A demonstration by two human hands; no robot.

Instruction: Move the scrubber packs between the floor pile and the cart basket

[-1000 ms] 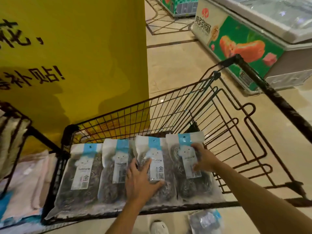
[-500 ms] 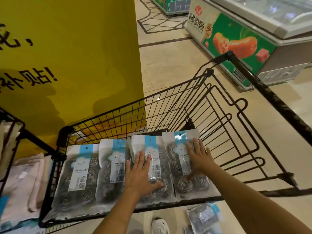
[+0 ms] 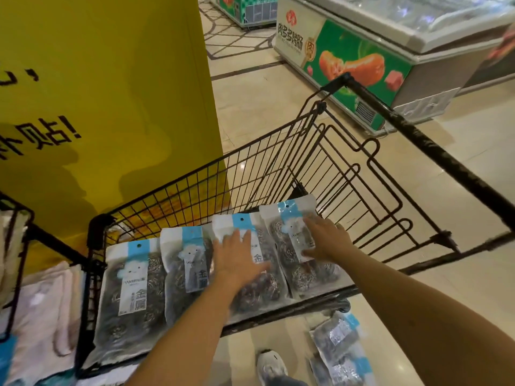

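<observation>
At the far left edge a black wire rack [image 3: 16, 263] stood with pale folded cloths [image 3: 41, 310] stacked beside and below it, and behind it rose a tall yellow panel [image 3: 111, 93] printed with black characters. Next to the rack sat a black wire shopping cart [image 3: 278, 162], and four clear packets of metal scouring pads lay side by side in a row across its near end, each with a blue-and-white header card. The first packet [image 3: 131, 296] lay at the left end, untouched, and the second packet [image 3: 189, 268] lay just beside it, slightly overlapping. The left hand [image 3: 239, 260] rested flat on the third packet [image 3: 250, 246], fingers straight and spread, the palm pressing down on its label with nothing gripped. Just to the right, the right hand [image 3: 324, 240] lay open on the fourth packet [image 3: 295, 246], fingers extended over the white label and the thumb stretched along its lower part; it too pressed rather than grasped. That fourth packet sat at the right end of the row, its top edge close to the cart's folding wire flap [image 3: 362, 190]. Below the cart, on the tiled floor [image 3: 250, 107], a light-coloured shoe [image 3: 271, 366] showed, and more packets [image 3: 337, 346] of the same kind lay to its right. Farther right and back stood a chest freezer [image 3: 390, 51] with a green printed front.
</observation>
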